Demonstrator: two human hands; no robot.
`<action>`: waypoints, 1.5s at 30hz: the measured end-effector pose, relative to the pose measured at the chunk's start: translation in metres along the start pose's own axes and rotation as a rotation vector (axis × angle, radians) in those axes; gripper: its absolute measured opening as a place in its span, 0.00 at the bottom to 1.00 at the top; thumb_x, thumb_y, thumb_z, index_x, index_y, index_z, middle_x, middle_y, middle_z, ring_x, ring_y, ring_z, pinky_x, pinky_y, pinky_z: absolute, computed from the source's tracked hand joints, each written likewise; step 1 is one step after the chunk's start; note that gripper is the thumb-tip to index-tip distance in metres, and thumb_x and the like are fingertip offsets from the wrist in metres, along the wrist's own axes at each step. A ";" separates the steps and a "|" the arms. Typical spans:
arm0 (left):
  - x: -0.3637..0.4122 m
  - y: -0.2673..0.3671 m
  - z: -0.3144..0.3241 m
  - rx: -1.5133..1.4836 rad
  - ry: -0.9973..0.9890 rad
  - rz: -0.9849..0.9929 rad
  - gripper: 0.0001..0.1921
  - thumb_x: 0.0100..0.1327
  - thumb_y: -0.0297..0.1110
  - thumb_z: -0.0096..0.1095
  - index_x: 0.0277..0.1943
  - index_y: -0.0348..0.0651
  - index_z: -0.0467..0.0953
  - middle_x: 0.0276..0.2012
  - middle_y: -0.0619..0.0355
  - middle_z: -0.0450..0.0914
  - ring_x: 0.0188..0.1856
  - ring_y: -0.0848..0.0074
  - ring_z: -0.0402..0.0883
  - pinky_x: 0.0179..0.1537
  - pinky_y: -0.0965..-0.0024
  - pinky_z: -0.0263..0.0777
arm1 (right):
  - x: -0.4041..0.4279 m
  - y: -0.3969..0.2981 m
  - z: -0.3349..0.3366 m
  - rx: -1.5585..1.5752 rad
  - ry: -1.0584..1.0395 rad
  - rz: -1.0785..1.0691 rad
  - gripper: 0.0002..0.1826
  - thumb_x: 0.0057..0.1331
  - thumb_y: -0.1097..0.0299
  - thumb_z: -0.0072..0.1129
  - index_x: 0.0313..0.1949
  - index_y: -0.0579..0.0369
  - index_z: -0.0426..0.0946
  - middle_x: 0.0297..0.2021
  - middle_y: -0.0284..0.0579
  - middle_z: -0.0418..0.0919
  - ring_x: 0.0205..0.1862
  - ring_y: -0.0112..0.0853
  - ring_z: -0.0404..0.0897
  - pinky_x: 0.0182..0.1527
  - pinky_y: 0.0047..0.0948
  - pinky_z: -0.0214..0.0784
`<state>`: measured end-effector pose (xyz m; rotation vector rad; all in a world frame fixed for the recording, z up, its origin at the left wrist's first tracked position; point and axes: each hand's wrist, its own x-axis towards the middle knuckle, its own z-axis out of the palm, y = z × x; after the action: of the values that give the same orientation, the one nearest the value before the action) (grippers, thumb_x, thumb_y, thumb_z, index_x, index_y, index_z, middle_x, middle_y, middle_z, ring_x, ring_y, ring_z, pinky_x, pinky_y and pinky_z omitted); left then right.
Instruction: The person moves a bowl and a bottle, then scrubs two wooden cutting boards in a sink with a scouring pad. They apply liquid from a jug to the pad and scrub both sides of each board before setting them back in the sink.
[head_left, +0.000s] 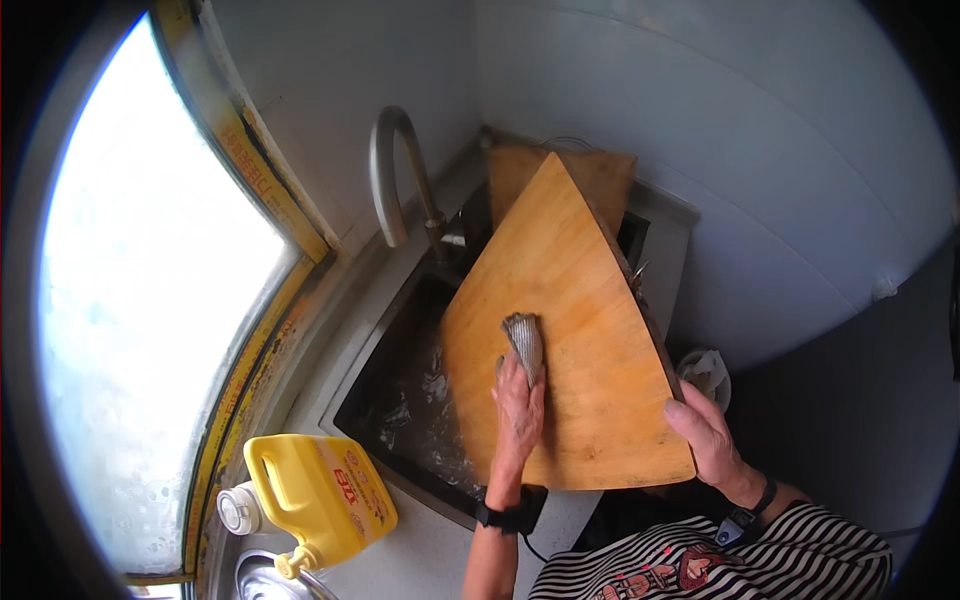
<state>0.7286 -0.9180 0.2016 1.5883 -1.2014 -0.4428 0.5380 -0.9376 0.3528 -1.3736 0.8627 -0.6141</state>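
Note:
A large wooden board (570, 300) is tilted over the dark sink basin (397, 405), which has water in it. My left hand (519, 397) presses a folded, striped grey cloth (525, 345) against the board's face. At the board's near right corner, my right hand (705, 435) grips the edge, its thumb on the face and its fingers partly hidden by the board. Behind the upper part of the board stands a smaller wooden board (517, 176). A curved metal faucet (390, 172) rises at the sink's back left.
A yellow plastic jug (322, 495) with a pump lies on the counter at the left, beside a white lidded container (241, 510) and a shiny metal vessel (274, 577). A lined bin (709, 375) stands right of the board. A window (150, 300) borders the counter.

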 end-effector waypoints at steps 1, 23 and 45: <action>0.015 -0.028 0.000 0.032 0.043 0.048 0.17 0.58 0.25 0.49 0.52 0.38 0.66 0.50 0.45 0.68 0.51 0.50 0.66 0.51 0.54 0.57 | 0.000 -0.002 0.002 0.029 -0.031 0.033 0.21 0.68 0.62 0.38 0.55 0.62 0.61 0.44 0.38 0.71 0.44 0.20 0.67 0.48 0.21 0.59; 0.148 0.028 0.009 0.075 0.185 0.223 0.16 0.63 0.33 0.45 0.52 0.35 0.67 0.51 0.45 0.68 0.51 0.53 0.64 0.53 0.59 0.56 | 0.000 -0.002 0.000 0.040 -0.012 0.074 0.22 0.70 0.60 0.35 0.56 0.62 0.61 0.46 0.39 0.70 0.48 0.21 0.66 0.51 0.21 0.57; 0.143 0.090 -0.005 0.098 0.002 0.401 0.08 0.56 0.23 0.51 0.39 0.30 0.71 0.39 0.43 0.70 0.43 0.52 0.65 0.46 0.57 0.60 | 0.005 0.002 -0.002 -0.024 0.046 -0.043 0.18 0.69 0.57 0.37 0.44 0.61 0.68 0.32 0.33 0.70 0.37 0.19 0.65 0.42 0.21 0.60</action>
<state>0.7510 -1.0337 0.3229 1.3798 -1.5166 -0.1245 0.5390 -0.9424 0.3503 -1.4079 0.8812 -0.6726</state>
